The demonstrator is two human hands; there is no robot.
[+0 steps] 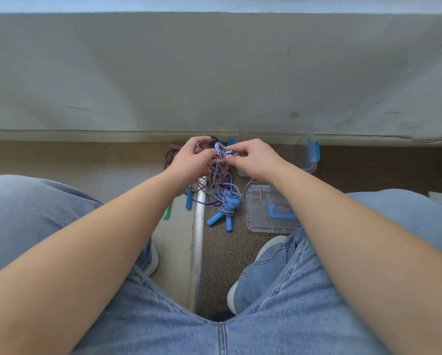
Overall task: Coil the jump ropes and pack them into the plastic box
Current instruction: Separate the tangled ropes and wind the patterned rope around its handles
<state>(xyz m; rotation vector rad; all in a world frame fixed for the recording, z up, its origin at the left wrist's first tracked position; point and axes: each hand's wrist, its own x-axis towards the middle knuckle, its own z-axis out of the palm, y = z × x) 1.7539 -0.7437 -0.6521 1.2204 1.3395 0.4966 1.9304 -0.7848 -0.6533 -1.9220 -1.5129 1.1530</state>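
Rope [221, 149] is held up as a knotted bunch, pinched by left hand [191, 160] and right hand [253, 160] close together. Its slack hangs down to blue handles [214, 219] on the floor [222, 252]. The box [305, 160] sits beyond the right hand, the nearer one.

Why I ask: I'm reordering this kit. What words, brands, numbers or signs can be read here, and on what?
None can be read: no print or label shows on the striped rope, the blue handles, the clear lid or the plastic box.
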